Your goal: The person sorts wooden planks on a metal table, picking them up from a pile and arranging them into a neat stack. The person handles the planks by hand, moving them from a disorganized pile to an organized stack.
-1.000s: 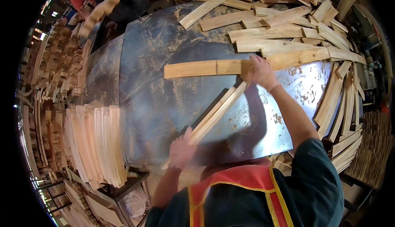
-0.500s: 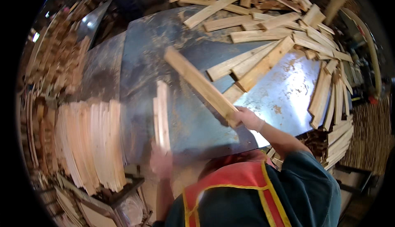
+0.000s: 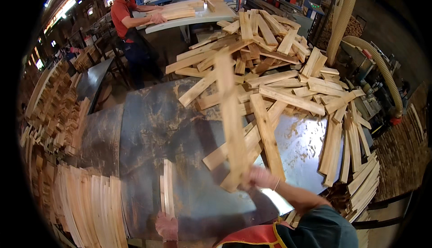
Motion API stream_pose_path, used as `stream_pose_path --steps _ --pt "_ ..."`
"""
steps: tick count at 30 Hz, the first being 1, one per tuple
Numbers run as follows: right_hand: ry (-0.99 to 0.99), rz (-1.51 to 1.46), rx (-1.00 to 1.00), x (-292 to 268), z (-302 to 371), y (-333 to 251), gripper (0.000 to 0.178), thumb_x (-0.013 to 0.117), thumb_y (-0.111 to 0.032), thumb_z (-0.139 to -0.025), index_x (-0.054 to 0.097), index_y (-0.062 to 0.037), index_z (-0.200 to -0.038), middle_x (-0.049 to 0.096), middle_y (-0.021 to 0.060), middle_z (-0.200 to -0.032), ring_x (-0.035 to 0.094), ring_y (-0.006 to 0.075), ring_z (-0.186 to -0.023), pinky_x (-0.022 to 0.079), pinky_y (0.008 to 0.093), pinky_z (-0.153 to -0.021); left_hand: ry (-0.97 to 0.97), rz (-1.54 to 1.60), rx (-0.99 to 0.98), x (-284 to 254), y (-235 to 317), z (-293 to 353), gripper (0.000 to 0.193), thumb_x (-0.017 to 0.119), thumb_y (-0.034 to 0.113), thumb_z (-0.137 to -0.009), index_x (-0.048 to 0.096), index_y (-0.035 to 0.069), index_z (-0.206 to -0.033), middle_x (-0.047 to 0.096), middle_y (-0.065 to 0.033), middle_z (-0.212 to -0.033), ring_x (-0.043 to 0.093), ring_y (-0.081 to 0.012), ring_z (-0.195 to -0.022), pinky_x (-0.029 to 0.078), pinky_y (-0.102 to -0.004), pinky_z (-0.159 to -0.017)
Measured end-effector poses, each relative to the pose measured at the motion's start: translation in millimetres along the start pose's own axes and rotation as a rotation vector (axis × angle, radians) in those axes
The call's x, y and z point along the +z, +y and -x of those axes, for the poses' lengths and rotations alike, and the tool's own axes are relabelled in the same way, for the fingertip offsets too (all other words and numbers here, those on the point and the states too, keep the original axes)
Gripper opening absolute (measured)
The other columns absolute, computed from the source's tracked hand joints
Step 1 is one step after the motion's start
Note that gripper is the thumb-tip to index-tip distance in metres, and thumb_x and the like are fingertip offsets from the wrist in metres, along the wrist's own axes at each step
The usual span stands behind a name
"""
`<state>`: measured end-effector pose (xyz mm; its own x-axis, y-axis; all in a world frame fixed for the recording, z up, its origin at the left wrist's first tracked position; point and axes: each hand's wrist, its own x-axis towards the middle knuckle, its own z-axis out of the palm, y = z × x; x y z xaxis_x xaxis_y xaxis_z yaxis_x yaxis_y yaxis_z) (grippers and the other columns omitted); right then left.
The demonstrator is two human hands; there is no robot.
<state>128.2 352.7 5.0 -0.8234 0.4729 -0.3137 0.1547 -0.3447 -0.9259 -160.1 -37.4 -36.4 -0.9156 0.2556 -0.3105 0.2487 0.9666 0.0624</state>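
Note:
My right hand [image 3: 262, 178] is closed on the near end of a wooden board [image 3: 230, 113], smeared by motion, which points away from me over the metal table [image 3: 148, 135]. My left hand [image 3: 167, 226] is wrapped round a couple of narrow wooden slats [image 3: 167, 187] at the table's near edge; they also point away from me. Just right of the raised board, another plank [image 3: 268, 133] lies across other boards. Behind these rises a loose heap of boards [image 3: 279, 59].
Slats stand in a tight row [image 3: 90, 207] at the near left, with stacked wood [image 3: 56, 106] beyond. At the far left, a co-worker [image 3: 128, 23] handles boards at a pale table [image 3: 198, 19]. A ribbed hose [image 3: 382, 56] hangs at the right, near leaning boards [image 3: 333, 151].
The view has tilted up, showing the co-worker and far machines. The board in my right hand has swung from slanting left to pointing nearly straight away. My left hand still grips slats.

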Motion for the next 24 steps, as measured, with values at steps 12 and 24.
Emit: stream_pose_path --steps 12,24 --pt "0.877 0.990 -0.262 -170.6 -98.7 -91.5 0.076 0.073 -0.048 -0.087 0.054 -0.0046 -0.146 0.062 0.0314 -0.135 0.063 0.0468 -0.123 0.050 0.0505 -0.108 0.173 0.106 0.129 20.3 -15.8 -1.1 0.058 0.083 0.026 -0.079 0.064 0.009 -0.131 0.073 -0.0156 -0.118 0.072 -0.0405 -0.108 0.060 -0.0488 -0.092" --pt "0.351 0.385 0.037 131.9 -32.2 51.1 0.092 0.074 -0.033 -0.089 0.032 -0.0052 -0.166 0.067 0.0208 -0.129 0.066 0.0309 -0.107 0.053 0.0372 -0.099 0.106 0.198 0.190 0.0 -9.9 4.3 0.057 0.074 0.038 -0.088 0.063 0.009 -0.136 0.074 -0.0218 -0.116 0.073 -0.0420 -0.105 0.059 -0.0521 -0.092"
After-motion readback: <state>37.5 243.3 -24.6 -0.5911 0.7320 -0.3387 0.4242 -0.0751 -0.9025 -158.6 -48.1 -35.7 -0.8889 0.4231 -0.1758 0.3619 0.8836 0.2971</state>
